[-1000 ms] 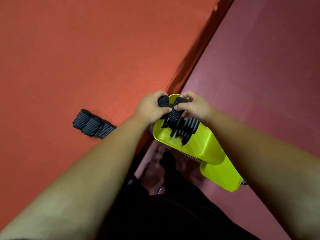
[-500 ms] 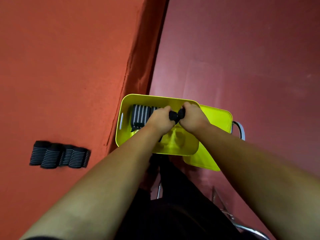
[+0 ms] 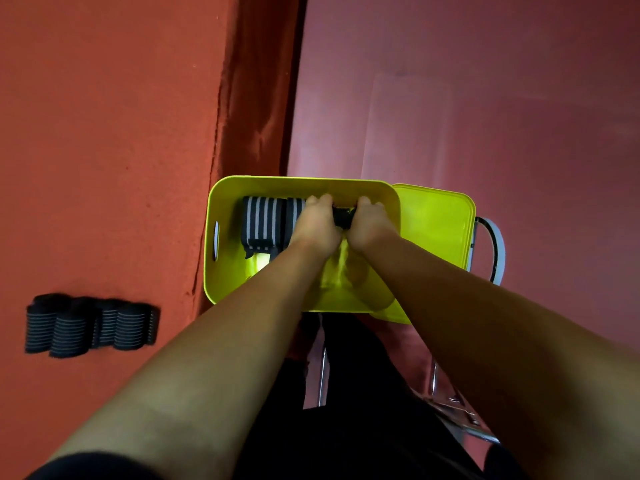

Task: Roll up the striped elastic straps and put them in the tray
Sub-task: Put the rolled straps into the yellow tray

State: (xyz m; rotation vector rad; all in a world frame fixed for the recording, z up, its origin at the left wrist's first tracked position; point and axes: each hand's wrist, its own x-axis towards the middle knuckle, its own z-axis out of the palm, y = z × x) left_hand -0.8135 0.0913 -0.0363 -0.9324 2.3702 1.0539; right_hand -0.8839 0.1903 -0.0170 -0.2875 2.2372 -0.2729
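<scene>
You grip a dark rolled elastic strap (image 3: 343,216) between both hands, low inside the yellow-green plastic tray (image 3: 210,271), toward its far wall. Your left hand (image 3: 317,225) and right hand (image 3: 369,223) each curl around one end. Just to the left, black-and-white striped rolls (image 3: 261,221) lie in the tray. You seem to be placing this roll. Next, release it beside them, then reach for the row of dark rolled straps (image 3: 90,325) on the orange desk (image 3: 104,133), near left.
</scene>
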